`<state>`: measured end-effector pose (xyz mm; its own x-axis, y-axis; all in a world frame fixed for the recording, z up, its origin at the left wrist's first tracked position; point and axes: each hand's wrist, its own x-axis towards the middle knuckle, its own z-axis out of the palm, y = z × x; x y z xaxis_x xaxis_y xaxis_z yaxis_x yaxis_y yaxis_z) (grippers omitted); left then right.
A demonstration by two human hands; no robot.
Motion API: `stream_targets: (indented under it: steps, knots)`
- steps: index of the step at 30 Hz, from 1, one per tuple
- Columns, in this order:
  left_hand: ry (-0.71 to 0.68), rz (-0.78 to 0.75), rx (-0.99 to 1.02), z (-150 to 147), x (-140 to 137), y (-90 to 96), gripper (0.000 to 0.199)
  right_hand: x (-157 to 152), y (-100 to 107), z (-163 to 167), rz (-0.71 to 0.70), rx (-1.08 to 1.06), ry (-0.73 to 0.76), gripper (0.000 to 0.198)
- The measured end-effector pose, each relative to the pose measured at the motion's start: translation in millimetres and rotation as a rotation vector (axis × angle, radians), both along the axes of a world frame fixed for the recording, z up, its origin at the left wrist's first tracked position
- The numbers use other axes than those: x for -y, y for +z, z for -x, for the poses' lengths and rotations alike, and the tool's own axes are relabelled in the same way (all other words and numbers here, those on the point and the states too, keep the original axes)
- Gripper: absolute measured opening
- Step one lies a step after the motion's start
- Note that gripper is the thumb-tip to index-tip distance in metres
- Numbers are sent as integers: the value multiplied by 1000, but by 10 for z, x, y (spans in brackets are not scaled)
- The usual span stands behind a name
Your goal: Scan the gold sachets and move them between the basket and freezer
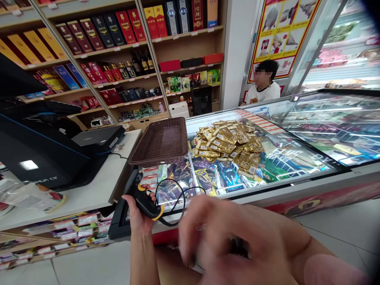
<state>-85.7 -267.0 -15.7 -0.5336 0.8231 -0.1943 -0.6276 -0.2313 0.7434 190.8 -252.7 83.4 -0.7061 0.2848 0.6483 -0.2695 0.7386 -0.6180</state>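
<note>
A black and yellow handheld barcode scanner (144, 201) lies in my left hand (139, 221), whose fingers wrap round it from below. Its black cable loops over the glass lid of the freezer chest. My right hand (234, 233) is raised close to the camera with bent fingers, smeared by motion; I cannot make out whether anything is in it. Beyond the hands, a pile of small gold packets (227, 140) rests on the freezer's glass top (285, 168). Left of the pile, a brown woven basket (157, 160) sits at the freezer's left end.
On the white counter (89, 196) at left stands a black checkout machine (38, 146), with a clear plastic bag near it. Shelves of boxed bottles (102, 31) line the back wall. A person in a white top (265, 93) is beyond the freezer. Packaged goods lie under the glass.
</note>
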Motion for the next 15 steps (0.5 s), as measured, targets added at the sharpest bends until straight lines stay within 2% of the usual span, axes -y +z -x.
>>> stream_targets:
  steps: [3,5,7,9,12,14,15]
  knots:
    - [-26,-60,-181,-269,-52,86,60,-263,-194,346,101,44,-237,62]
    - [-134,-90,-276,-496,-103,98,64,-413,-404,530,174,112,-373,75]
    - [-263,-75,-366,-697,-148,78,70,-503,-603,614,246,194,-400,75]
    - [-384,-85,-563,-812,-187,73,71,-545,-758,583,300,217,-400,66]
    - [-511,-180,-991,-739,-297,177,72,-607,-935,353,397,116,-466,47]
    - [-454,-206,-1274,-534,-462,291,69,-701,-1029,119,517,-23,-530,39]
    - [-336,-166,-1449,-401,-576,339,64,-768,-1063,-10,595,-90,-533,38]
